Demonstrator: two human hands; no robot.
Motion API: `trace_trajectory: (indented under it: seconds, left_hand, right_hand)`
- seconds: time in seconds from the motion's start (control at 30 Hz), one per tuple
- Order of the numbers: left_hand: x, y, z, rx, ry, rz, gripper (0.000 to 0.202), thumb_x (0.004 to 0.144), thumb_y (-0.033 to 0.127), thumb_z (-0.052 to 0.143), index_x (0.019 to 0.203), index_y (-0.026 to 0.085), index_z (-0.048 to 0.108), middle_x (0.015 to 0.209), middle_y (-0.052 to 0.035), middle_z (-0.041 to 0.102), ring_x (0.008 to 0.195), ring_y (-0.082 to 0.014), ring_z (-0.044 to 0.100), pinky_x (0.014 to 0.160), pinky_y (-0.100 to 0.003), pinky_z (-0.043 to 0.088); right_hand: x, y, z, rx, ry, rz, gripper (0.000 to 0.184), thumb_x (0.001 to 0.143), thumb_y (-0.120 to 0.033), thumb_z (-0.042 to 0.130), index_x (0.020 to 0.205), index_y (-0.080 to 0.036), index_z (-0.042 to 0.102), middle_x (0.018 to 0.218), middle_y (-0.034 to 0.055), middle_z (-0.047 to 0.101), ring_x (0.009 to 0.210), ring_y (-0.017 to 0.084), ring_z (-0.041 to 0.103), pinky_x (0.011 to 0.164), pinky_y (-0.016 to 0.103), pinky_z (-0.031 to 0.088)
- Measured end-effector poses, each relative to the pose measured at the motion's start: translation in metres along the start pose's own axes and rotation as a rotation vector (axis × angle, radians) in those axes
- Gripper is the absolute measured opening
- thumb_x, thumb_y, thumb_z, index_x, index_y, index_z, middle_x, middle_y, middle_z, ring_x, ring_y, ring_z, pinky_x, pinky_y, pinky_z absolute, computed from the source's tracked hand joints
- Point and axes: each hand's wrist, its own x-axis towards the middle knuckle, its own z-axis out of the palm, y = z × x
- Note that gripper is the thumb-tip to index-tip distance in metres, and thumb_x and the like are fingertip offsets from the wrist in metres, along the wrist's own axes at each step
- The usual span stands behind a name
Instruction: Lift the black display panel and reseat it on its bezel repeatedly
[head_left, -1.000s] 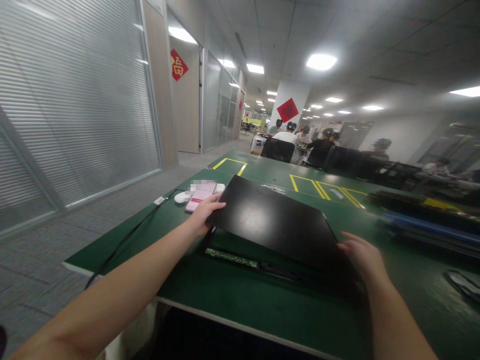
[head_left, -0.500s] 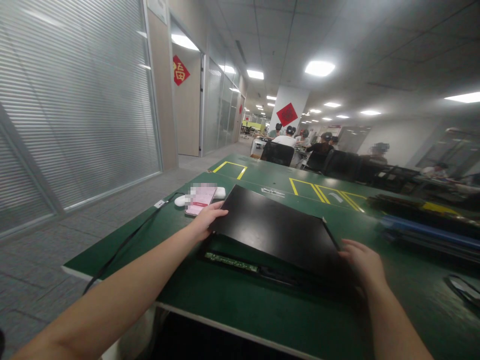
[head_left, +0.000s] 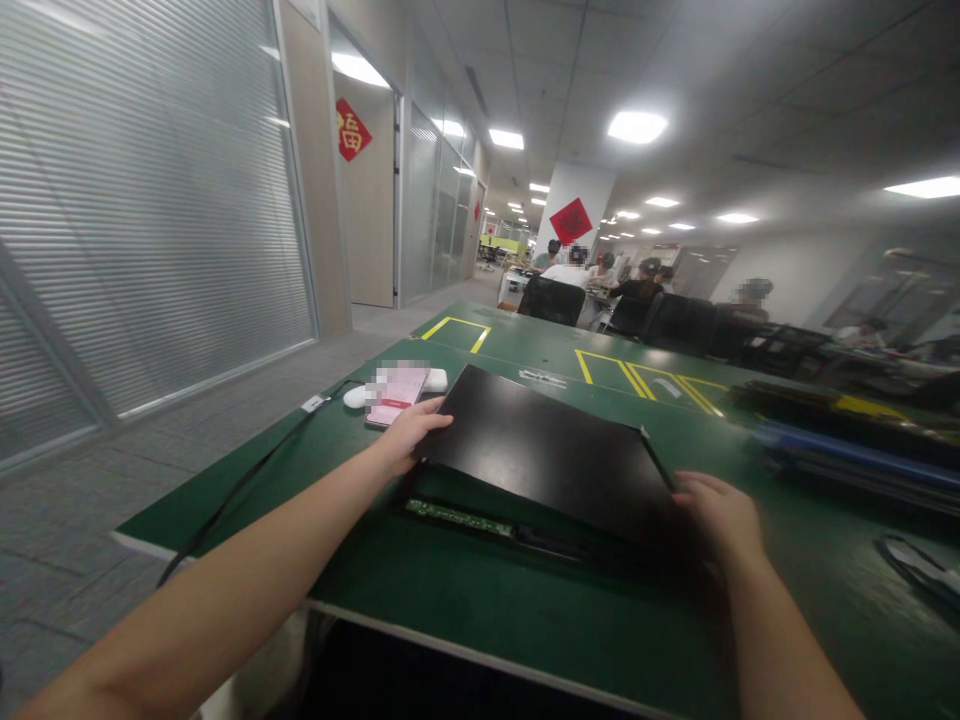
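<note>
A large flat black panel (head_left: 547, 450) lies tilted on the green table (head_left: 465, 590), its near edge raised a little above a strip of green circuit board (head_left: 457, 517). My left hand (head_left: 409, 436) grips the panel's left near corner, fingers curled over the edge. My right hand (head_left: 720, 517) holds the right near corner, fingers wrapped at the edge.
A pink phone (head_left: 395, 392) and a white mouse (head_left: 358, 396) lie just beyond my left hand, with a black cable (head_left: 247, 480) running off the table's left edge. Stacked black and blue items (head_left: 847, 440) sit at the right. Several people sit at desks far behind.
The panel's near edge has dropped lower toward the table over the last second. Both hands have kept their hold on the corners.
</note>
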Motion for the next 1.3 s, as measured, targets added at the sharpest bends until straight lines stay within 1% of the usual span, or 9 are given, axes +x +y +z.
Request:
trace_trajectory:
  seconds: [0.2, 0.37, 0.53, 0.73, 0.9, 1.0, 1.13, 1.3]
  left_hand:
    - [-0.001, 0.003, 0.001, 0.028, 0.012, 0.002, 0.053, 0.062, 0.008, 0.070, 0.115, 0.012, 0.068, 0.083, -0.0079, 0.075, 0.065, -0.0185, 0.068, 0.061, -0.026, 0.052]
    - [-0.002, 0.005, 0.001, 0.030, 0.017, 0.018, 0.051, 0.061, 0.009, 0.070, 0.113, 0.011, 0.068, 0.084, -0.0086, 0.075, 0.069, -0.0206, 0.070, 0.061, -0.026, 0.052]
    - [-0.002, 0.006, 0.001, 0.029, 0.016, 0.018, 0.052, 0.061, 0.008, 0.070, 0.112, 0.012, 0.068, 0.086, -0.0085, 0.076, 0.070, -0.0212, 0.070, 0.061, -0.026, 0.052]
    - [-0.003, 0.005, 0.002, 0.039, 0.037, -0.013, 0.054, 0.062, 0.008, 0.069, 0.115, 0.012, 0.068, 0.083, -0.0077, 0.076, 0.066, -0.0196, 0.069, 0.061, -0.027, 0.052]
    - [-0.001, 0.002, 0.001, 0.035, 0.025, -0.020, 0.054, 0.062, 0.007, 0.070, 0.115, 0.012, 0.067, 0.082, -0.0077, 0.075, 0.067, -0.0195, 0.069, 0.062, -0.027, 0.053]
    - [0.000, 0.000, 0.000, 0.033, 0.038, -0.032, 0.053, 0.062, 0.006, 0.068, 0.115, 0.013, 0.067, 0.081, -0.0075, 0.075, 0.064, -0.0192, 0.069, 0.060, -0.027, 0.053]
    - [-0.001, -0.001, 0.002, 0.038, 0.056, -0.047, 0.053, 0.062, 0.005, 0.067, 0.115, 0.013, 0.067, 0.079, -0.0073, 0.075, 0.063, -0.0193, 0.069, 0.059, -0.027, 0.053]
    - [-0.001, -0.002, 0.004, 0.066, 0.092, -0.072, 0.049, 0.060, 0.004, 0.065, 0.109, 0.013, 0.068, 0.074, -0.0064, 0.074, 0.061, -0.0196, 0.069, 0.058, -0.028, 0.054]
  right_hand:
    - [-0.006, -0.001, 0.001, 0.108, -0.020, 0.008, 0.043, 0.064, -0.041, 0.058, 0.094, -0.016, 0.075, 0.075, 0.0102, 0.074, 0.066, 0.026, 0.067, 0.055, 0.032, 0.046]
    - [-0.012, -0.004, 0.000, 0.071, 0.011, -0.045, 0.042, 0.067, -0.040, 0.055, 0.093, -0.015, 0.076, 0.074, 0.0109, 0.074, 0.069, 0.025, 0.067, 0.058, 0.032, 0.046]
    - [-0.009, -0.002, 0.001, 0.045, -0.026, 0.008, 0.041, 0.066, -0.040, 0.056, 0.095, -0.017, 0.075, 0.076, 0.0095, 0.075, 0.065, 0.025, 0.067, 0.054, 0.031, 0.044]
    - [-0.009, -0.004, 0.000, 0.006, -0.010, 0.044, 0.038, 0.066, -0.040, 0.056, 0.093, -0.021, 0.074, 0.079, 0.0076, 0.075, 0.069, 0.025, 0.067, 0.053, 0.031, 0.044]
    - [-0.009, -0.005, -0.002, -0.048, -0.025, 0.033, 0.035, 0.067, -0.040, 0.055, 0.091, -0.022, 0.074, 0.080, 0.0070, 0.075, 0.073, 0.026, 0.067, 0.056, 0.032, 0.044]
    - [-0.007, -0.005, -0.002, -0.066, -0.030, 0.038, 0.035, 0.067, -0.042, 0.056, 0.091, -0.023, 0.074, 0.082, 0.0067, 0.075, 0.074, 0.027, 0.067, 0.056, 0.032, 0.043]
    - [-0.005, -0.003, -0.002, -0.118, -0.015, 0.003, 0.035, 0.068, -0.042, 0.054, 0.090, -0.024, 0.074, 0.083, 0.0059, 0.075, 0.081, 0.028, 0.066, 0.061, 0.034, 0.043]
    - [-0.007, -0.005, -0.003, -0.141, -0.032, 0.007, 0.036, 0.068, -0.041, 0.053, 0.092, -0.024, 0.074, 0.084, 0.0055, 0.075, 0.081, 0.028, 0.066, 0.062, 0.034, 0.043]
